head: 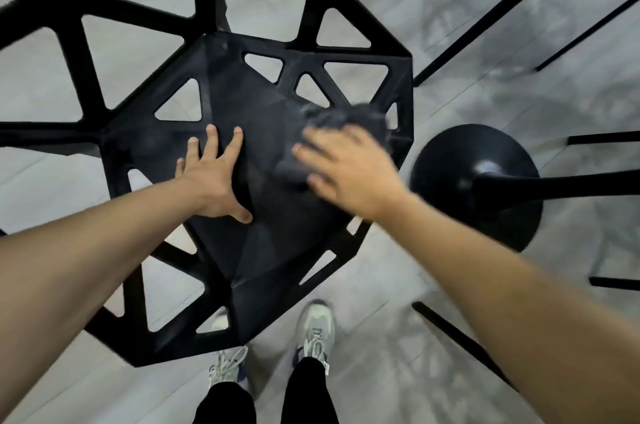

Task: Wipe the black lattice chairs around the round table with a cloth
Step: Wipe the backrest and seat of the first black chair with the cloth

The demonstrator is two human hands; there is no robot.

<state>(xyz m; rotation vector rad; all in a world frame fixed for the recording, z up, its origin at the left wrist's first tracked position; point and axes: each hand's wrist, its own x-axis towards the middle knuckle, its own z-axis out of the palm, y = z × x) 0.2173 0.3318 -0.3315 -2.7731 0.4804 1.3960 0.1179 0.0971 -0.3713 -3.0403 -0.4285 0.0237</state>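
My right hand [349,174] presses the dark cloth [346,122] on the chair seat [263,215], fingers seemingly curled over it though blurred; unwiped seat lies leftward, where my flat left hand [214,177] braces.

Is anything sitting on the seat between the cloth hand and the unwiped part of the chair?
Only the left hand, pressed flat on the chair seat beside the cloth under the right hand. Otherwise nothing visible lies on the seat.
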